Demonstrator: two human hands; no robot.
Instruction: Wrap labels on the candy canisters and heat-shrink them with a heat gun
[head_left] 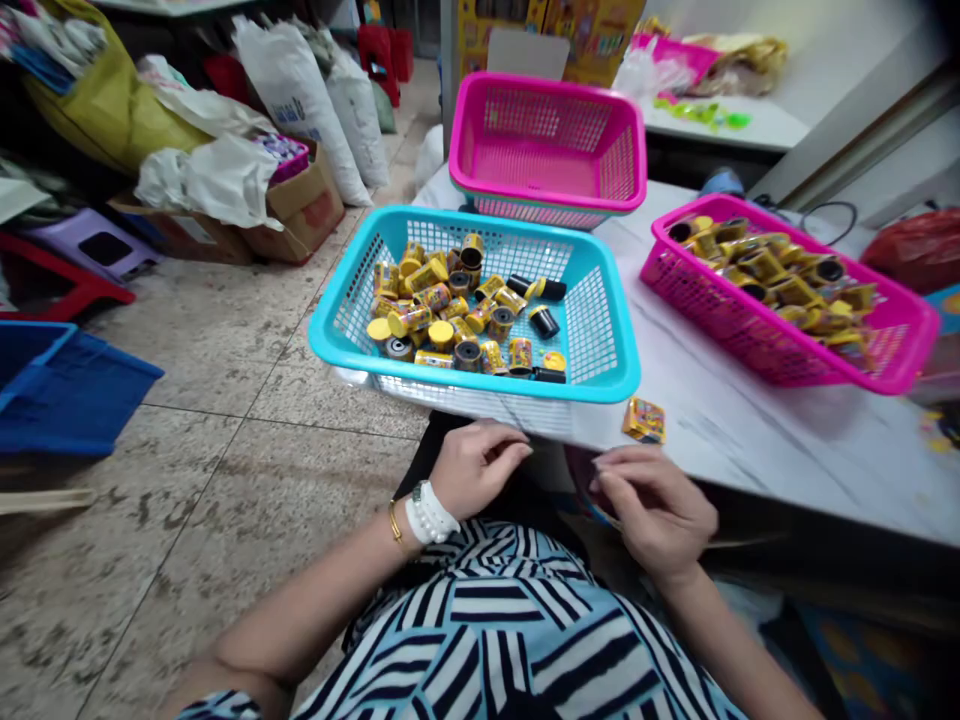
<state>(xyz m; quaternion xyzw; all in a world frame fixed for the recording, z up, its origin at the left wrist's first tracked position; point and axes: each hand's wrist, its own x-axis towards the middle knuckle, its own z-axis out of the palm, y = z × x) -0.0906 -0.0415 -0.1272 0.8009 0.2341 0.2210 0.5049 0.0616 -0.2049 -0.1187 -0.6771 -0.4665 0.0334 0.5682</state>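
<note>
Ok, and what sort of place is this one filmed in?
Probably a small workshop doing hand assembly or packing: a turquoise basket of small yellow-and-black cylinders, a filled pink basket beside it, and stuffed white sacks on the floor.

1. We see one turquoise rectangular plastic basket (600, 325) and two magenta rectangular baskets (720, 325).
2. Our light-blue fabric top (517, 635) has black-and-white stripes in differing directions.
3. Small plastic cylinders (481, 315) are yellow and black.
4. The white tabletop (750, 440) has grey marble veining.

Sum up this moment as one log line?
left hand: near blue basket | right hand: near small box | grips: unclear | blue basket: holds yellow tubs | small box: on table
</note>
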